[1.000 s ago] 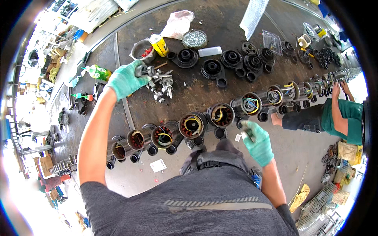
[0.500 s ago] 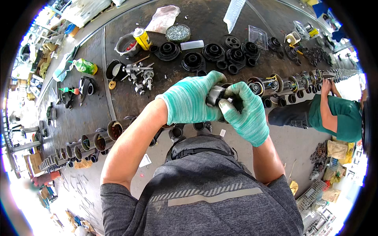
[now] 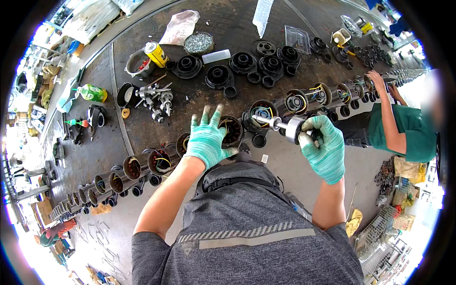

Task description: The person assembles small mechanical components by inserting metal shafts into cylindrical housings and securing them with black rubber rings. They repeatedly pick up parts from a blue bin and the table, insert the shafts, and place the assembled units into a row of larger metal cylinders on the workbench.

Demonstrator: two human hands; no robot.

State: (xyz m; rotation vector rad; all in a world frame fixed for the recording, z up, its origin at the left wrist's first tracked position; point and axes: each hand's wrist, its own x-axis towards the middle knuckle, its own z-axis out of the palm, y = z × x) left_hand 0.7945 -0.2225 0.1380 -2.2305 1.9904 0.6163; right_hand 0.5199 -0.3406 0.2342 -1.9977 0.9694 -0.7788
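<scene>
A wide, dark work surface (image 3: 142, 137) fills the view, seen from above over a person's grey-shirted shoulders. Along its near edge lies a long row of metal motor cylinders (image 3: 142, 166) on their sides, open ends facing the person, likely so each can be reached in turn. Farther back sit black round caps (image 3: 218, 76), a yellow spray can (image 3: 156, 53) and a dish of screws (image 3: 198, 42).

The left hand (image 3: 207, 137), in a green glove, rests open and flat on one cylinder (image 3: 232, 130), fingers apart, apparently steadying it. The right hand (image 3: 325, 147), also gloved, has its grip clamped on a silver rotor (image 3: 289, 127), held level with its shaft pointing left toward the row. At the far right another person's hand (image 3: 375, 78) works on the same row.
</scene>
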